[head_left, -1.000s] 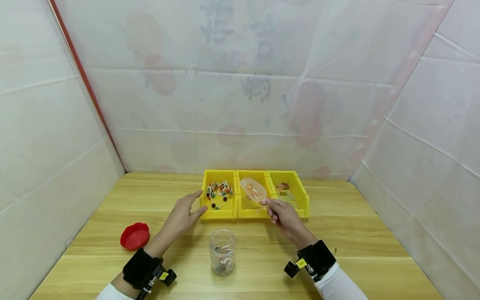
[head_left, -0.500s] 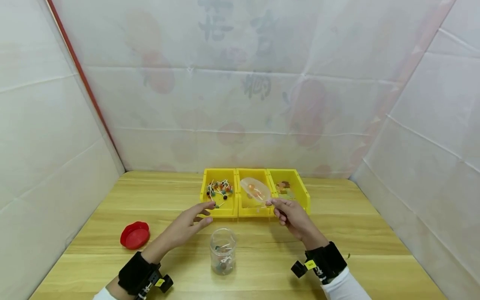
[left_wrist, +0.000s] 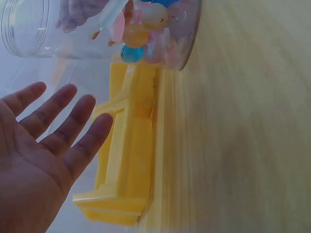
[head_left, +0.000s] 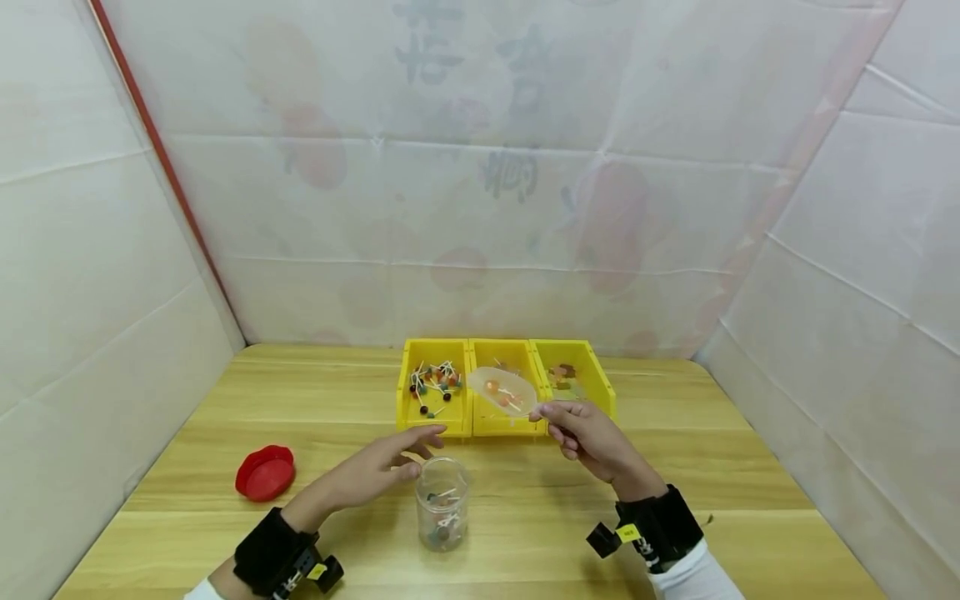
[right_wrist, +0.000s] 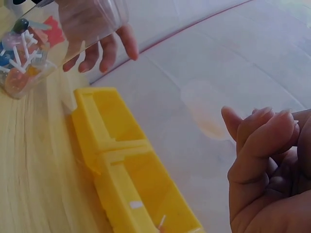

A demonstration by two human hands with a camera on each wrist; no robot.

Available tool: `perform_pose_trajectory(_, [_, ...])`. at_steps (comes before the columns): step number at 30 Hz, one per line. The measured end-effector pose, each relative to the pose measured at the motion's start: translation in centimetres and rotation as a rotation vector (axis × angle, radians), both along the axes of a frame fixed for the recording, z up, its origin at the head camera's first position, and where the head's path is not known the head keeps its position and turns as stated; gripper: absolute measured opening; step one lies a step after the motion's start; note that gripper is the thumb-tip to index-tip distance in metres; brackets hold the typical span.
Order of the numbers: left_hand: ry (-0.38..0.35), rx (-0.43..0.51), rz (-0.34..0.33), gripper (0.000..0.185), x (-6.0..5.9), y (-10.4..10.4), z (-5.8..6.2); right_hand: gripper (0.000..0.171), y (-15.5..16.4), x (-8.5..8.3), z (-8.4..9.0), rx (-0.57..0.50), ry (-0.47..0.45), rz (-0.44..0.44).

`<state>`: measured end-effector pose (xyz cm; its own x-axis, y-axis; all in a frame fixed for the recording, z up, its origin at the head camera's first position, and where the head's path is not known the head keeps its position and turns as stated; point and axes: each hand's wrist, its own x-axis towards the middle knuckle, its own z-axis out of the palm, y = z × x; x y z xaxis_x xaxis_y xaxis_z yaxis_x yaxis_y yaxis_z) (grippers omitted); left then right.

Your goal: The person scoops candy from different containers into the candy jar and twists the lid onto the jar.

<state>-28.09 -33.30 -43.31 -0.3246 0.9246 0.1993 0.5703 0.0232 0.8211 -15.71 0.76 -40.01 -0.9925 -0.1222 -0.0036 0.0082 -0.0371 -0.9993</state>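
My left hand (head_left: 390,462) lies open with straight fingers just left of a clear jar (head_left: 443,504) that holds several lollipops; in the left wrist view the palm (left_wrist: 48,145) is a little apart from the jar (left_wrist: 102,29). My right hand (head_left: 581,429) pinches the handle of a clear plastic scoop (head_left: 502,390) with a few lollipops in it, held over the middle yellow bin (head_left: 502,427). The left bin (head_left: 431,427) holds several lollipops. In the right wrist view my curled fingers (right_wrist: 262,160) show, with the jar (right_wrist: 48,43) beyond; the scoop is not seen there.
A third yellow bin (head_left: 600,387) on the right holds small brownish items. A red lid (head_left: 264,472) lies on the wooden table (head_left: 675,467) at the left. White sheeting walls close in the back and both sides.
My left hand has drawn back from the left bin toward the jar. My right hand with the scoop has shifted slightly right and tipped the scoop flatter.
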Motion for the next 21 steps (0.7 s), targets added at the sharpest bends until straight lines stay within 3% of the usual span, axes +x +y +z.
perform_pose_trajectory(7, [-0.045, -0.005, -0.09, 0.064, 0.4, 0.1, -0.3, 0.033, 0.0, 0.6, 0.8, 0.012, 0.034, 0.095])
perform_pose_trajectory(12, [-0.048, -0.017, -0.114, 0.078, 0.6, 0.1, -0.6, 0.035, 0.1, 0.9, 1.1, 0.02, 0.068, 0.165])
perform_pose_trajectory(21, [-0.1, -0.034, -0.136, 0.07, 0.9, 0.6, -0.7, 0.034, 0.0, 1.4, 2.0, 0.04, 0.115, 0.24])
